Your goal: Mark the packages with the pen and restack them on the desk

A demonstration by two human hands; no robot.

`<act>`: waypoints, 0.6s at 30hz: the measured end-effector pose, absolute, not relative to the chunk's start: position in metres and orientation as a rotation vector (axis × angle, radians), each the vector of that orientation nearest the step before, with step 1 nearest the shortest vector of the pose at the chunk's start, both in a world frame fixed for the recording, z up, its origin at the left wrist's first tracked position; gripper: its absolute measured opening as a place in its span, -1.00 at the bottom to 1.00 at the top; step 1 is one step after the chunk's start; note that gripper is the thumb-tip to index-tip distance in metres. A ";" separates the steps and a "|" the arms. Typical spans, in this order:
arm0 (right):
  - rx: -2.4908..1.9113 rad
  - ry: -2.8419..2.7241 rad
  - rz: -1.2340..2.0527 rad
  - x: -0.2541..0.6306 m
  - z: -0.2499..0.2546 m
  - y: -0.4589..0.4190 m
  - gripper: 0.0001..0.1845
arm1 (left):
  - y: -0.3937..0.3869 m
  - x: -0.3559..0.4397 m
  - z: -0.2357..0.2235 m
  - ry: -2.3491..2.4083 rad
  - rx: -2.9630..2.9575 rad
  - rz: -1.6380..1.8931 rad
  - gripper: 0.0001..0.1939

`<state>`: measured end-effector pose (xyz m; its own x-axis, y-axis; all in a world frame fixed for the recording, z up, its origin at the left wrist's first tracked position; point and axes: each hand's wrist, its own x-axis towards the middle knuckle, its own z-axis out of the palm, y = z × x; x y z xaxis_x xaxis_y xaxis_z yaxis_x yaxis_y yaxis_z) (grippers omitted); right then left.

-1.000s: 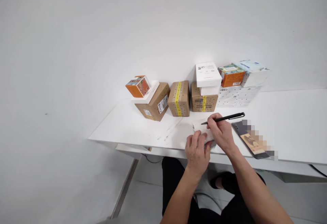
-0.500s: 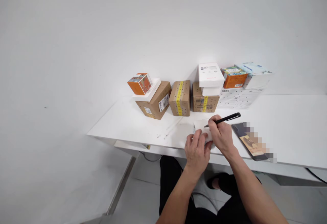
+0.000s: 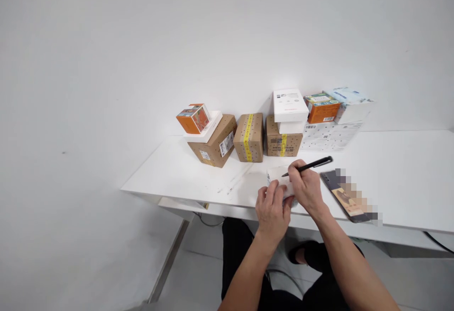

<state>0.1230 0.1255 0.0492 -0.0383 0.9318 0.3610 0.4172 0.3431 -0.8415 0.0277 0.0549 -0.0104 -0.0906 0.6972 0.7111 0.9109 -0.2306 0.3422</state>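
Observation:
A small white parcel (image 3: 277, 175) lies near the front edge of the white table (image 3: 400, 178). My left hand (image 3: 272, 211) is closed around its near end and holds it down. My right hand (image 3: 307, 188) grips a black pen (image 3: 312, 164), with the tip resting on the top of the parcel. Most of the parcel is hidden under both hands.
A row of boxes stands at the table's back: three brown cartons (image 3: 248, 137) with yellow tape, white boxes (image 3: 289, 104), orange boxes (image 3: 193, 118) and a pale blue pack (image 3: 351, 98). A dark phone (image 3: 345, 195) lies right of my right hand. My legs show below the table.
The pen tip shifted slightly over the parcel's top. My view moved a little; both hands stayed on the parcel.

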 end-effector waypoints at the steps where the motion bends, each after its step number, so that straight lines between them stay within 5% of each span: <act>1: -1.218 -1.539 0.677 0.124 0.047 0.126 -0.75 | 0.055 0.028 -0.010 -1.766 -1.930 -1.226 -0.75; 7: -1.180 -1.246 0.589 0.151 0.018 0.146 -0.73 | 0.057 0.026 -0.011 -1.725 -1.946 -1.239 -0.74; 18: -1.687 -2.471 -0.104 0.187 -0.057 0.174 -0.51 | 0.059 0.024 -0.013 -1.703 -1.934 -1.217 -0.75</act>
